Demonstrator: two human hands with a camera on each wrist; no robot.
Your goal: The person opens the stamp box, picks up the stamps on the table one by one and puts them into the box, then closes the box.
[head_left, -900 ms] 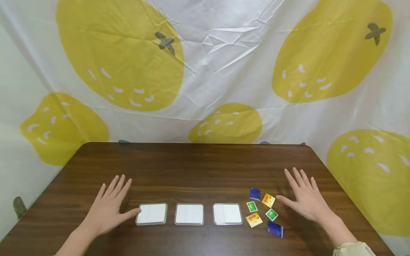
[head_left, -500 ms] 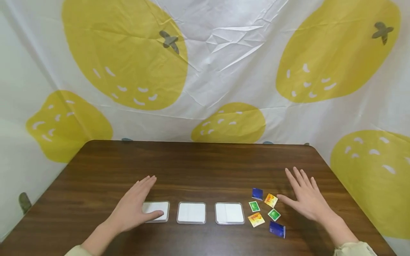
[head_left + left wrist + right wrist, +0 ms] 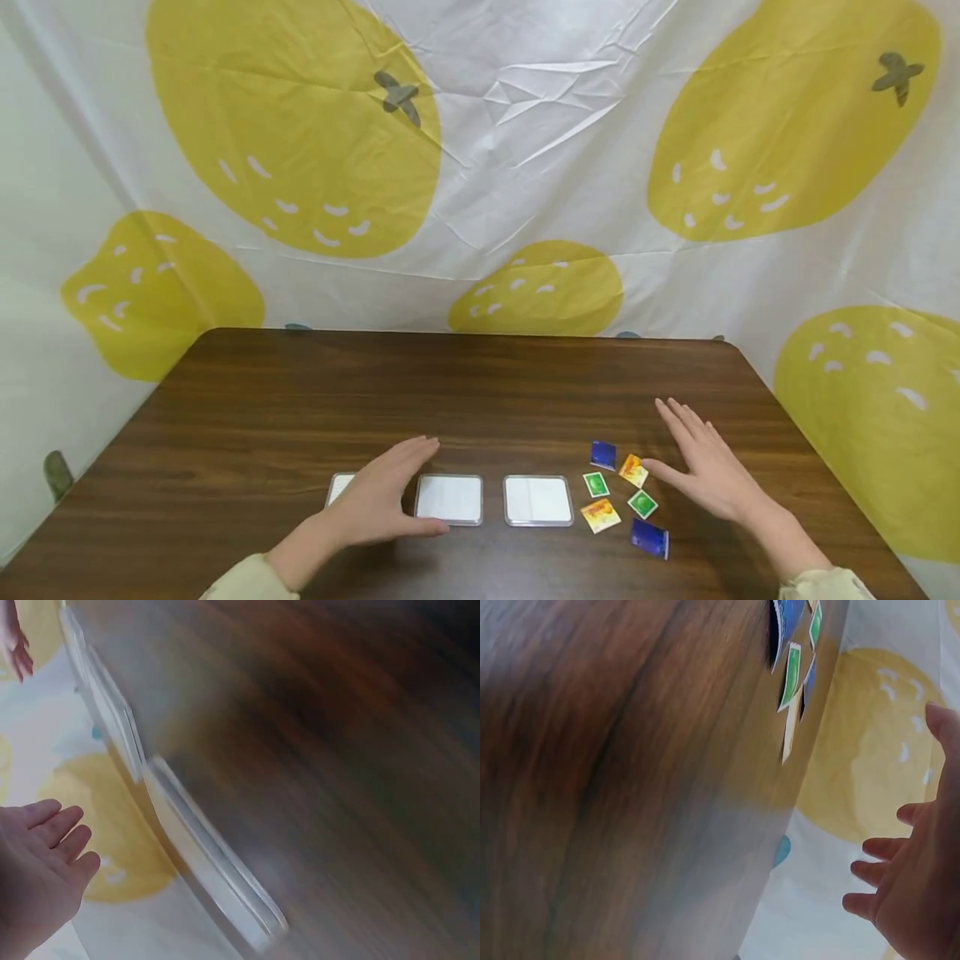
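Note:
Three flat, clear-rimmed cases with white faces lie in a row. My left hand, fingers extended and holding nothing, hovers over the left case, hiding most of it. Its thumb reaches toward the near left corner of the middle case; the right case is fully visible. My right hand is spread in the air beside several small printed cards. Its thumb tip overlaps the edge of the far orange card in the head view. Around that lie green cards, a near orange card and blue cards.
The dark wooden table reaches back to a white cloth printed with big yellow fruit. The cloth hangs along the back and both sides. In the right wrist view, the cards stand out near the tabletop's far side.
My left hand has swept rightward, from beside the left case to over it and up to the middle case. My right hand has shifted slightly left, its fingers closer together. Cases and cards stay put.

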